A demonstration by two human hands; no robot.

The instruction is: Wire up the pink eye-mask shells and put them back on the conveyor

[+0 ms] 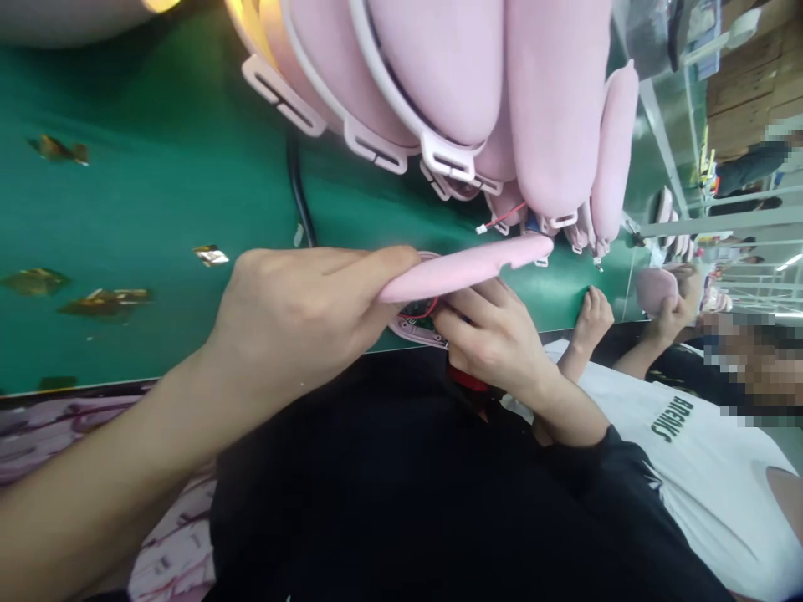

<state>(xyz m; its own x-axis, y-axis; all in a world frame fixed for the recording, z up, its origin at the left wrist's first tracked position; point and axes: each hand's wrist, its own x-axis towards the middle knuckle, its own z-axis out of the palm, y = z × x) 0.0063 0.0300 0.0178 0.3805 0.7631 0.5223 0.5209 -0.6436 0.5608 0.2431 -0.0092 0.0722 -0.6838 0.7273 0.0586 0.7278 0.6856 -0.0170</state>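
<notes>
Both forearms bare to the elbow. Left hand and right hand: no gloves, rings or watch visible. Black short-sleeved top (right sleeve edge shows near the elbow), plain.

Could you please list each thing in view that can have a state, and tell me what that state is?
Flat pink plastic shell: gripped at both ends, held above the green mat.
Left hand: shut on the shell.
Right hand: fingers curled under the shell.
Pile of pink padded bands: stacked on the mat, untouched.
Red wire: loose, hanging from the pile.
</notes>
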